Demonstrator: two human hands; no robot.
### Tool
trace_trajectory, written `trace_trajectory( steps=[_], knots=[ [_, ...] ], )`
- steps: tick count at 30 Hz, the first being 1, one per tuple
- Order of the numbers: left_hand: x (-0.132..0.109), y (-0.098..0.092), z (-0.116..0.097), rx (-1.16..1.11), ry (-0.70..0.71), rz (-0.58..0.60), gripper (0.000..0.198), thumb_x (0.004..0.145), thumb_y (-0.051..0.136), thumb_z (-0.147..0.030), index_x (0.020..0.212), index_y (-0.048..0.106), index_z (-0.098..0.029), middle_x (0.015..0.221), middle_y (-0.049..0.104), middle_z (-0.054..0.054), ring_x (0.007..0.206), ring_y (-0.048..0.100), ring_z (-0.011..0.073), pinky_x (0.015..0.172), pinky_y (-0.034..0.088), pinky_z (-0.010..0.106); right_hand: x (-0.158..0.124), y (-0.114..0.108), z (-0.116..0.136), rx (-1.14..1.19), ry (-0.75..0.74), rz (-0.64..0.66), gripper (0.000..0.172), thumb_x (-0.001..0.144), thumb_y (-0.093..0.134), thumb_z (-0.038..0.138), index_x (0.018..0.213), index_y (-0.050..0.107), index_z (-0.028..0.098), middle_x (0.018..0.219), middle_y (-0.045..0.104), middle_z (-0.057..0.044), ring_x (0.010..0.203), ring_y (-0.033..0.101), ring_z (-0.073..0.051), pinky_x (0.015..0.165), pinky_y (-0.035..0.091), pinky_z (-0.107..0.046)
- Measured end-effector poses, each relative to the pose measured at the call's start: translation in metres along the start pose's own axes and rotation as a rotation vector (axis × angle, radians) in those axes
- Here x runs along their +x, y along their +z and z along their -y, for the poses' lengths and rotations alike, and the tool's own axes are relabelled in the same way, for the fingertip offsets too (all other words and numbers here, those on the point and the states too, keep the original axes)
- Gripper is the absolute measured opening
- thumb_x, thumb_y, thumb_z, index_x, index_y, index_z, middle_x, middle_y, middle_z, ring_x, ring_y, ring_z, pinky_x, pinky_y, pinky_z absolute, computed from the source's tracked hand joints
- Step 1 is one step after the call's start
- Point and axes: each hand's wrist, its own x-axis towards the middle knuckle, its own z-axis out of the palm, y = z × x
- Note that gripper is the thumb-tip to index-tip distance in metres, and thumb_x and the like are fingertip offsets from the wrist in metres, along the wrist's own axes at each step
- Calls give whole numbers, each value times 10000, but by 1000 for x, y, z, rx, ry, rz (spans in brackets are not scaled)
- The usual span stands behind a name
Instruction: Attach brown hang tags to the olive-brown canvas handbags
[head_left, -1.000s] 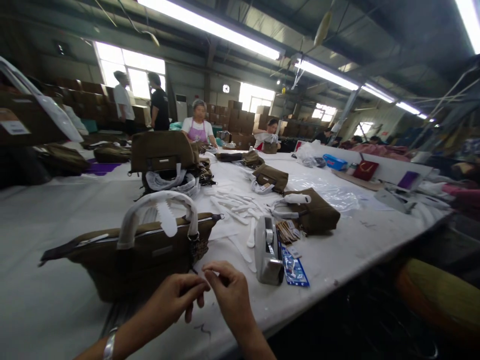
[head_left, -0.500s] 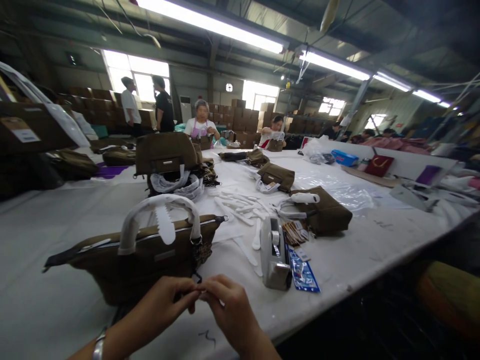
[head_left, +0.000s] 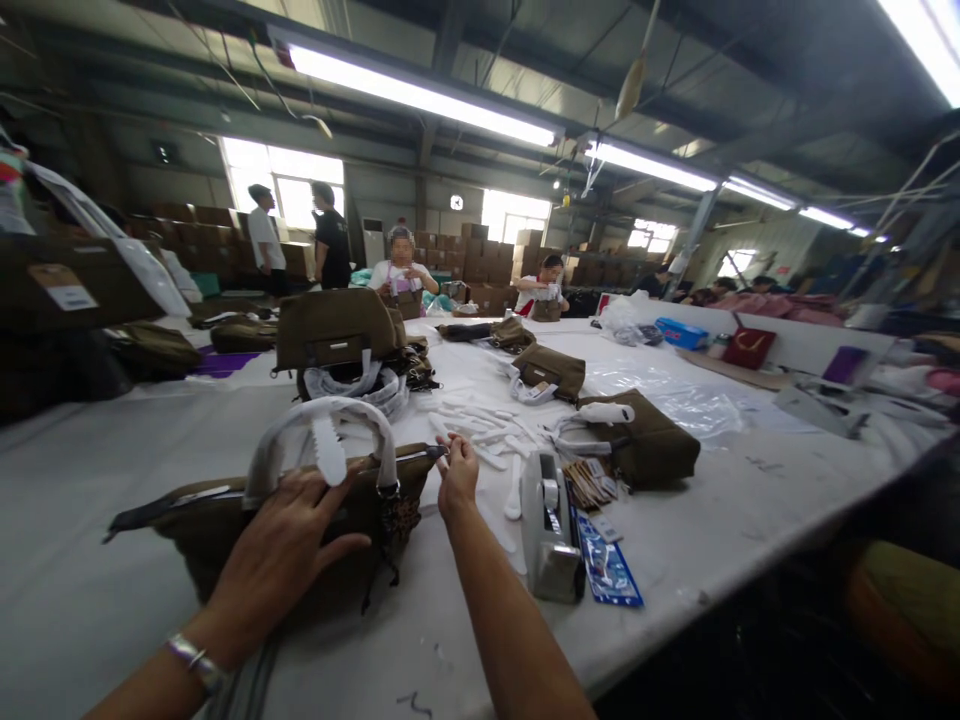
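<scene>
A brown handbag (head_left: 225,515) with white-wrapped handles (head_left: 319,430) lies on the white table (head_left: 75,600) right in front of me. My left hand (head_left: 281,555) rests flat on the bag's side, fingers spread. My right hand (head_left: 456,475) reaches to the bag's right end and pinches the zipper pull (head_left: 439,452) there. A grey tape dispenser (head_left: 550,520) stands just right of my right forearm.
More brown bags (head_left: 645,445) (head_left: 334,325) lie further along the table, with white strips (head_left: 480,420), small brown tags (head_left: 589,483) and a blue packet (head_left: 609,570). Clear plastic (head_left: 660,385) covers the table's right part. Several people work at the far end, by stacked cartons.
Both hands left the spot near the table's front edge where they were pinched together. The left one now lies flat on the bag, the right has reached forward to the zipper end.
</scene>
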Motion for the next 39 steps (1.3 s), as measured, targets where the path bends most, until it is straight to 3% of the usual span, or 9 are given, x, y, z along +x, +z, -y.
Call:
trace_trajectory(
  steps=[8,12,17,22,25,27,29,35,39],
  knots=[
    [6,-3,-4,-257,46,89,298,944,625,-405,1154,725,-218,1137,743,97,1029,678,314,886,526,417,-49,-7,44,319,-1,-2,260,913,610,480,940,562,226,702,490,51,616,598,-121,692,577,-286],
    [8,-24,-12,-371,98,275,201,950,631,-391,963,762,-239,948,782,59,860,726,291,735,530,359,-87,-38,75,418,-49,-17,298,850,710,473,978,596,230,745,515,51,665,601,-108,725,571,-274],
    [21,-41,-28,-591,355,301,124,964,639,-288,1037,739,-298,1002,742,12,927,687,212,777,522,287,-111,-90,84,195,-139,-101,340,861,734,481,1041,663,202,884,688,-21,868,703,-178,819,564,-320],
    [17,-19,-48,-681,314,89,184,1013,585,-340,1134,720,-306,1054,732,23,959,687,199,833,554,296,-140,-154,86,-369,-509,-342,284,956,621,456,1009,713,193,936,720,-63,871,685,-188,805,545,-306],
    [4,-13,-56,-721,242,-148,222,989,633,-352,1198,701,-322,1090,730,15,966,695,182,858,562,262,-172,-175,96,-602,-707,-213,143,987,601,302,1020,724,238,849,697,-18,735,661,-143,715,539,-248],
    [-5,-18,-58,-769,236,-233,257,968,662,-270,1219,688,-321,1121,728,14,999,698,181,888,563,250,-190,-175,101,-697,-734,-27,158,994,581,220,1042,727,258,787,674,10,631,644,-113,645,536,-211],
    [-13,-29,-59,-857,275,-182,308,972,628,-219,1260,663,-323,1161,727,16,1022,705,181,893,573,243,-201,-168,102,-717,-737,71,199,998,560,176,1068,725,262,767,661,23,553,626,-88,593,530,-183],
    [-22,-47,-65,-1110,426,92,488,972,584,-563,1425,551,-384,1077,757,10,784,728,149,717,611,208,-207,-146,83,-727,-774,51,214,1002,549,180,1054,744,253,816,704,4,574,655,-92,588,539,-165],
    [-23,-37,-76,-1016,509,68,298,969,663,-279,1244,716,-382,1033,772,9,829,752,142,737,603,164,-207,-145,77,-759,-766,47,213,1004,557,196,1060,751,265,850,729,-6,670,697,-123,629,563,-185]
  ],
)
